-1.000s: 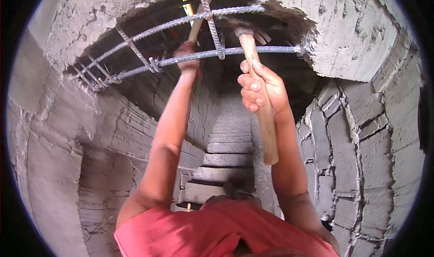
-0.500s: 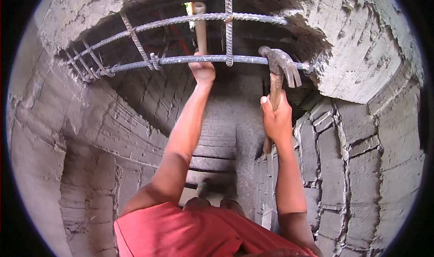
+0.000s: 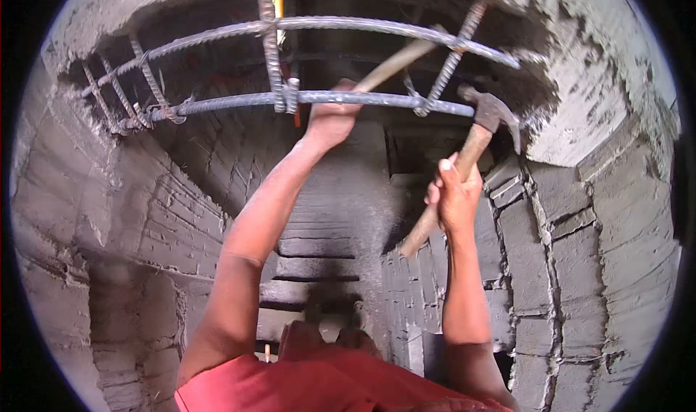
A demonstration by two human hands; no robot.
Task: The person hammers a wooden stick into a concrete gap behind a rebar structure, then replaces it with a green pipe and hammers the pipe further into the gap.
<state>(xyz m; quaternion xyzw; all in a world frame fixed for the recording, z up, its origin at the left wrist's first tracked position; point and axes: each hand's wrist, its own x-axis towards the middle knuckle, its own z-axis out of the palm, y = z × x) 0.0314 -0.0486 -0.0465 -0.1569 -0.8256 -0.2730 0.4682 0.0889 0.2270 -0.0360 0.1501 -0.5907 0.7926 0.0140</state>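
My right hand point(image 3: 460, 194) is closed around the wooden handle of a claw hammer point(image 3: 475, 143). The hammer's head lies by the right end of the lower rebar point(image 3: 391, 99), its claw pointing right and down. Up at the rebar, my left hand point(image 3: 333, 122) grips a pale, stick-like tube point(image 3: 395, 65), which slants up to the right behind the lower bar. Its far end overlaps the upper rebar point(image 3: 348, 24) in this view. The bar partly hides my left fingers.
Short cross bars point(image 3: 270, 42) tie the two rebars together. Broken concrete point(image 3: 580, 107) surrounds the opening, with rough edges. A block wall point(image 3: 558, 267) stands at right, a grey plastered wall point(image 3: 51, 245) at left. Below are slatted or step-like ledges point(image 3: 319, 267).
The tube has swung from nearly upright to slanting right. My right hand and the hammer have shifted right, the handle now more tilted. The view has turned slightly.
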